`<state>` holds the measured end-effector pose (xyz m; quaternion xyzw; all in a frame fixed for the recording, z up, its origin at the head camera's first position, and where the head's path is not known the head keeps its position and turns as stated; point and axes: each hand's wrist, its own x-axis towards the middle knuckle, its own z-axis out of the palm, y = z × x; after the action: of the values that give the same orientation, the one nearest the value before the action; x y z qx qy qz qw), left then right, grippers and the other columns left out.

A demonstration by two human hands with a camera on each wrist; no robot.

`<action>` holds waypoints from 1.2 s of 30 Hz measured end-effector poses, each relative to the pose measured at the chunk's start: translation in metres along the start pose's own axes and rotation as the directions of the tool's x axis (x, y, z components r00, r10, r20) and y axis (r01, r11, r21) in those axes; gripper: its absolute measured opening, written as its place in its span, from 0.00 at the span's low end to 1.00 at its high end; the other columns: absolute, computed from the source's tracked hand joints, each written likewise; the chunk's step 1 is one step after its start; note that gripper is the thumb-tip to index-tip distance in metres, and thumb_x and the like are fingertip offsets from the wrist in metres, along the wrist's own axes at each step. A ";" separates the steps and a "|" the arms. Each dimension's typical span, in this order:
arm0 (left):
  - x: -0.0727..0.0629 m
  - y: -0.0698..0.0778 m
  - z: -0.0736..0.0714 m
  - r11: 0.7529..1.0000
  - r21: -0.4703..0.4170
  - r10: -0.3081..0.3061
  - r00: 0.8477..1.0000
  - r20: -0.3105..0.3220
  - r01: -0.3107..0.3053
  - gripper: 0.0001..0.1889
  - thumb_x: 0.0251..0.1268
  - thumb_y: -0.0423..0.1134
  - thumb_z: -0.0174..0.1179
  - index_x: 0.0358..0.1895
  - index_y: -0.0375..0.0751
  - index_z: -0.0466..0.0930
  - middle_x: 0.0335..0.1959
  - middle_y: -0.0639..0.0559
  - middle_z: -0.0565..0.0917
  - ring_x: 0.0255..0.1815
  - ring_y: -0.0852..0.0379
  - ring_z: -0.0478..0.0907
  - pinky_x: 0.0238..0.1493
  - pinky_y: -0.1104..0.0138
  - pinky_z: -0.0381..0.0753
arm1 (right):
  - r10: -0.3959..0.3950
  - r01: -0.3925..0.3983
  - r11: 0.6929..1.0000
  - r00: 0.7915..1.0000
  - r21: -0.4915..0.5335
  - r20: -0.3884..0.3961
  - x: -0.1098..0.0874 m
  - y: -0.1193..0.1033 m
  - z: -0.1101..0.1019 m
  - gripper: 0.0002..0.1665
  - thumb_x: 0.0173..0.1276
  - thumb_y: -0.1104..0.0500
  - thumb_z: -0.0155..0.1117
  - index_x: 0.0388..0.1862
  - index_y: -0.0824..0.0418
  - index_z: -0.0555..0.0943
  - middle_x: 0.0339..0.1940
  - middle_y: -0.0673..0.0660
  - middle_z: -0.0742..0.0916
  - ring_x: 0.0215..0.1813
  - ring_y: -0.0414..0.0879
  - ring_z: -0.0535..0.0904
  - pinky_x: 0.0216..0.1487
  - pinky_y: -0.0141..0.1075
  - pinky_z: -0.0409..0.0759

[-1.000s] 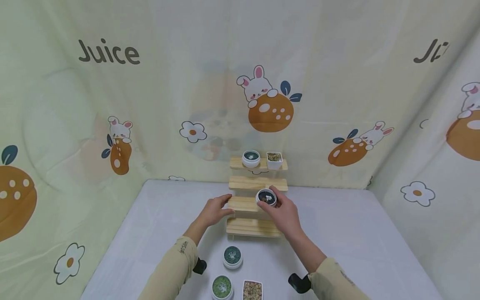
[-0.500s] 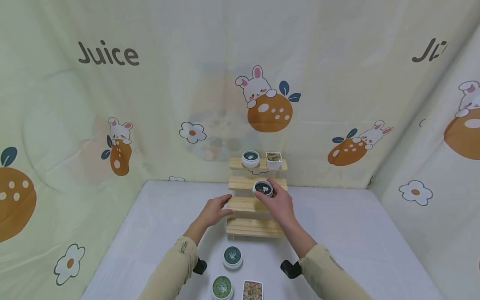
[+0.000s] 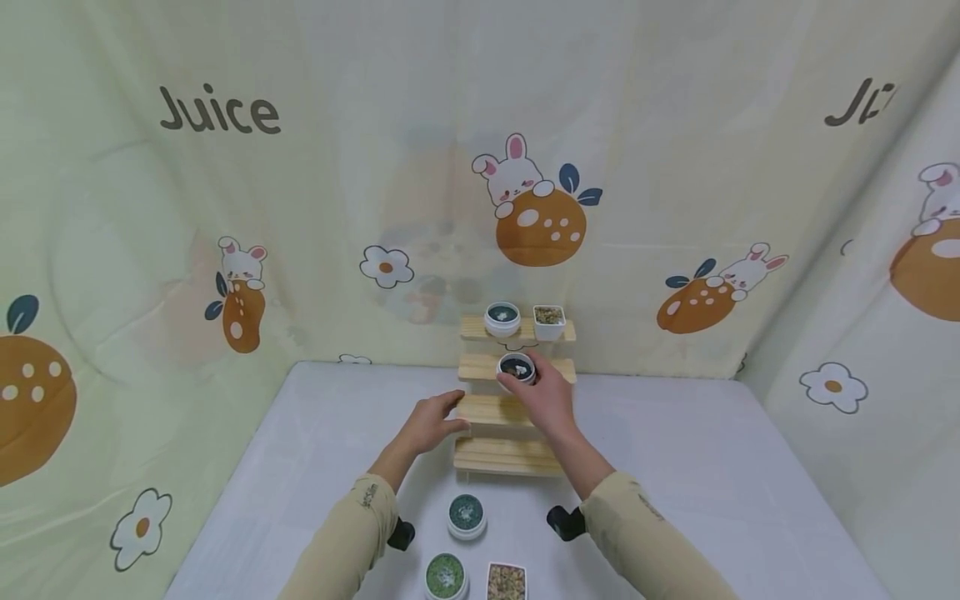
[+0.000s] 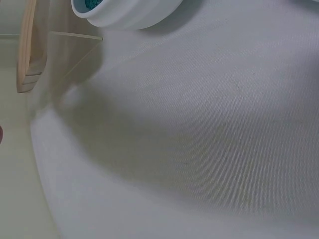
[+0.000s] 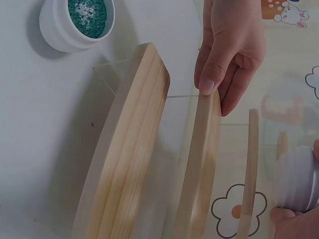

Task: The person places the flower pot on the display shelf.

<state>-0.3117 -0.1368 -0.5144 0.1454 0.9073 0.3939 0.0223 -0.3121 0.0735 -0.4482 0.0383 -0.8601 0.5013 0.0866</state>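
Note:
My right hand (image 3: pixel 547 398) holds a small round white pot (image 3: pixel 516 368) with a dark filling and a white bit on top, over the second-highest board of a stepped wooden display stand (image 3: pixel 498 457). Its thumb and fingers wrap the pot's sides; the right wrist view shows the white pot (image 5: pixel 298 181) at its right edge. My left hand (image 3: pixel 429 423) pinches the left end of the stand's second-lowest board, thumb in front and fingers behind, as the left hand (image 5: pixel 232 55) in the right wrist view shows.
On the top board sit a round pot with teal filling (image 3: pixel 502 319) and a square pot of brownish bits (image 3: pixel 549 322). In front of the stand stand a teal-filled pot (image 3: pixel 467 517), a green-filled pot (image 3: pixel 446 577) and a square pot of tan bits (image 3: pixel 507 582). A printed curtain (image 3: pixel 420 333) hangs behind.
My right hand has carried the dark-filled pot up and slightly left, from over the second-lowest board to the second-highest. The left hand has stayed on the stand.

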 end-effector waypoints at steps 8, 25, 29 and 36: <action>-0.001 0.000 0.000 1.000 0.006 -0.009 1.000 0.004 0.009 0.31 0.64 0.39 0.66 0.67 0.29 0.68 0.64 0.36 0.75 0.64 0.42 0.74 0.64 0.56 0.75 | 0.001 -0.001 1.000 1.000 -0.020 0.002 0.005 -0.004 0.007 0.33 0.59 0.46 0.73 0.60 0.59 0.78 0.55 0.60 0.84 0.56 0.55 0.79 0.58 0.49 0.77; -0.002 -0.002 0.001 1.000 0.008 -0.001 1.000 -0.001 0.001 0.31 0.64 0.39 0.66 0.67 0.29 0.69 0.64 0.36 0.75 0.63 0.42 0.74 0.64 0.55 0.75 | 0.001 -0.001 1.000 1.000 -0.019 0.002 0.012 0.004 0.020 0.38 0.61 0.47 0.72 0.65 0.64 0.74 0.59 0.65 0.82 0.60 0.60 0.77 0.62 0.51 0.75; -0.001 -0.002 0.001 1.000 0.011 -0.008 1.000 0.004 0.008 0.31 0.64 0.39 0.66 0.67 0.30 0.68 0.64 0.36 0.75 0.64 0.42 0.74 0.64 0.55 0.75 | 0.030 -0.029 0.999 0.999 -0.019 0.013 0.014 0.005 0.020 0.40 0.61 0.47 0.72 0.68 0.63 0.72 0.62 0.64 0.80 0.63 0.59 0.75 0.65 0.50 0.74; -0.001 -0.002 0.001 1.000 0.025 -0.014 1.000 0.003 0.014 0.31 0.63 0.39 0.67 0.67 0.30 0.69 0.64 0.36 0.75 0.63 0.42 0.75 0.64 0.55 0.75 | 0.055 -0.055 0.998 0.998 -0.034 0.020 0.017 0.004 0.020 0.45 0.61 0.44 0.71 0.71 0.64 0.68 0.66 0.64 0.77 0.66 0.59 0.73 0.66 0.50 0.72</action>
<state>-0.3116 -0.1379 -0.5164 0.1400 0.9131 0.3822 0.0249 -0.3316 0.0581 -0.4580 0.0184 -0.8700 0.4886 0.0643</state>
